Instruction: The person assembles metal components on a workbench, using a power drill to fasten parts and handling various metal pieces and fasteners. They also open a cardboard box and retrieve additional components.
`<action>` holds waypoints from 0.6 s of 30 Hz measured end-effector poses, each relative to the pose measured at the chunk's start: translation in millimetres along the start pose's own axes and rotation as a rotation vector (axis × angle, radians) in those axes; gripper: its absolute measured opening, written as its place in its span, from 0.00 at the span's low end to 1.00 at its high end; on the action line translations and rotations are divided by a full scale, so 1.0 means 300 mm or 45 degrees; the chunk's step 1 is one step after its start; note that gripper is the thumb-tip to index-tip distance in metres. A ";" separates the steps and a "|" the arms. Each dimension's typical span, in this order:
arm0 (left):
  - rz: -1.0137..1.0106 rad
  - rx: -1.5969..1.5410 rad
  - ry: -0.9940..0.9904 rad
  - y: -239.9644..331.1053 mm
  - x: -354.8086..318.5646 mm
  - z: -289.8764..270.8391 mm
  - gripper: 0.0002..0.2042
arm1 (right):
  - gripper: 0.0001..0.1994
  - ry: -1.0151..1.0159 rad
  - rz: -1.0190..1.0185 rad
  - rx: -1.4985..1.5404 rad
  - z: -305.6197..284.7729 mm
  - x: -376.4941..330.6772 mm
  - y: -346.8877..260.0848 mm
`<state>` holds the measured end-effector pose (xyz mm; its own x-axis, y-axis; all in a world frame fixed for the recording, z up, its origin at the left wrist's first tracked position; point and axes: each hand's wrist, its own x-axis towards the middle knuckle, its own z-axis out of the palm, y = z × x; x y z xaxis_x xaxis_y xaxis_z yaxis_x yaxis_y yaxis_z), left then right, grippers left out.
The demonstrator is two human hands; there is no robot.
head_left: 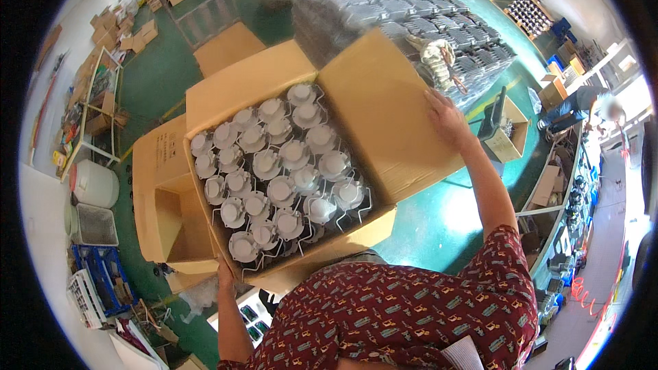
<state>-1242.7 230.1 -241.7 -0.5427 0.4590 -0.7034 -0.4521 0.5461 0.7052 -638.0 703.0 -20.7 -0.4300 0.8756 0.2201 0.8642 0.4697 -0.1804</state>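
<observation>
Right in front of me is an open cardboard box [247, 82], its flaps folded outward. Inside stand rows of round pale grey parts [281, 192] with bent white wire legs; I cannot make out their exact kind. My right hand [449, 122] grips the outer edge of the right flap [384, 109], thumb and fingers on either side of the cardboard. At the box's near left corner, my left hand [225, 274] holds the lower side, with its fingers mostly hidden by the cardboard.
Beyond the box rises a wrapped stack of dark ribbed parts [411, 7]. A second cardboard box [171, 219] sits close on the left, near a white bucket [94, 183] and blue crates [103, 277]. Another person [582, 106] bends beside a long workbench [596, 247] at right.
</observation>
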 end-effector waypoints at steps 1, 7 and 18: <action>0.052 0.028 0.005 0.051 -0.069 0.042 0.36 | 0.28 -0.018 0.021 -0.034 0.065 0.004 0.052; 0.304 0.108 -0.060 -0.026 0.009 0.114 0.35 | 0.35 -0.271 -0.085 -0.034 0.808 -0.150 0.295; 0.237 0.214 0.035 0.053 -0.078 0.143 0.39 | 0.31 -0.747 0.743 1.449 1.109 -0.294 -0.027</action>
<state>-1206.8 258.1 -217.8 -0.6259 0.5444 -0.5586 -0.2199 0.5640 0.7960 -694.1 659.5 -357.4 -0.3765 0.7598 -0.5300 0.3931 -0.3870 -0.8341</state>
